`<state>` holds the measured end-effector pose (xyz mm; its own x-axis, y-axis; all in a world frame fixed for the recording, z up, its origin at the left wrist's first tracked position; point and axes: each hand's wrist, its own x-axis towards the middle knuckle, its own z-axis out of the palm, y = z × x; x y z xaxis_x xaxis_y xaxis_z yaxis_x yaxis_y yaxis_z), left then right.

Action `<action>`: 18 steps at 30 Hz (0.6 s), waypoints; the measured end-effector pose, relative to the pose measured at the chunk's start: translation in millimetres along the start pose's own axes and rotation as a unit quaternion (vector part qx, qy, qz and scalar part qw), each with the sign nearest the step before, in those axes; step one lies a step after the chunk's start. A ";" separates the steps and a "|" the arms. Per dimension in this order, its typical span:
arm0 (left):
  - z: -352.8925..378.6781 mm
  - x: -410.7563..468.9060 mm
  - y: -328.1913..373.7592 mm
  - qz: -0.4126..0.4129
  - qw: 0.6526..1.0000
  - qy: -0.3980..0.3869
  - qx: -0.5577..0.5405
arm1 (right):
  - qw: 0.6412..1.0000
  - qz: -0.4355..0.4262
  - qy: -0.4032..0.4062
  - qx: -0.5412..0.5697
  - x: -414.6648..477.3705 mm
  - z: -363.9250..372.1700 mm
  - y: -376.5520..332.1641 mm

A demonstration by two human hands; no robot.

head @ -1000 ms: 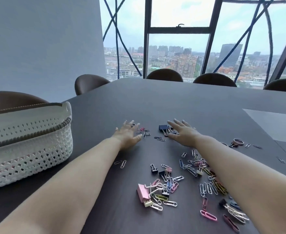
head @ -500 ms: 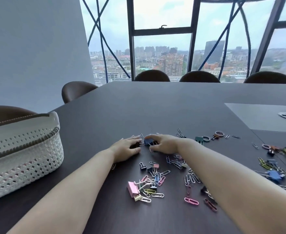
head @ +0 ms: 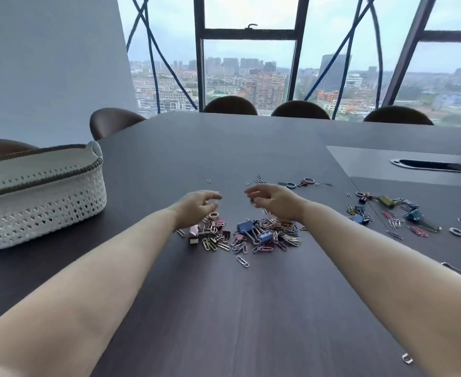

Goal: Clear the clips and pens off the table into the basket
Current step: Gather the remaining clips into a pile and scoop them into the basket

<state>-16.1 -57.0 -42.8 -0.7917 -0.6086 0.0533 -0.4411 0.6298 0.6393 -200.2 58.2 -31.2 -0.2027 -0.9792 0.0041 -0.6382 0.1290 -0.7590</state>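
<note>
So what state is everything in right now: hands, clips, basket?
Clip pile: heaped on the table, below the hands.
Left hand: fingers curled over the pile; a grip can't be told.
Right hand: fingers curled above the pile; a grip can't be told.
Scattered clips: loose on the table, to the right.
Basket: upright on the table, contents hidden.

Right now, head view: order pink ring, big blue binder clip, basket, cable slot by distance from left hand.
1. pink ring, right beside the left hand.
2. big blue binder clip, in the pile to its right.
3. basket, off to the left.
4. cable slot, far right.
</note>
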 end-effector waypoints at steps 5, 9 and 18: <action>-4.3 53.4 -9.2 0.019 0.994 0.031 0.106 | 0.992 0.017 0.106 -0.072 30.6 -30.2 24.5; 3.4 109.3 -37.2 -0.049 0.979 0.000 0.200 | 0.958 0.089 0.165 -0.216 66.2 -62.6 79.6; 24.9 171.8 -37.5 -0.044 0.976 -0.080 0.195 | 0.922 0.251 0.072 -0.287 112.8 -95.3 145.2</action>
<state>-146.1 -173.1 -76.7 -0.7862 -0.6043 -0.1292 -0.6125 0.7343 0.2927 -386.5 -18.6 -78.9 -0.6491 -0.7482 -0.1372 -0.7164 0.6620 -0.2202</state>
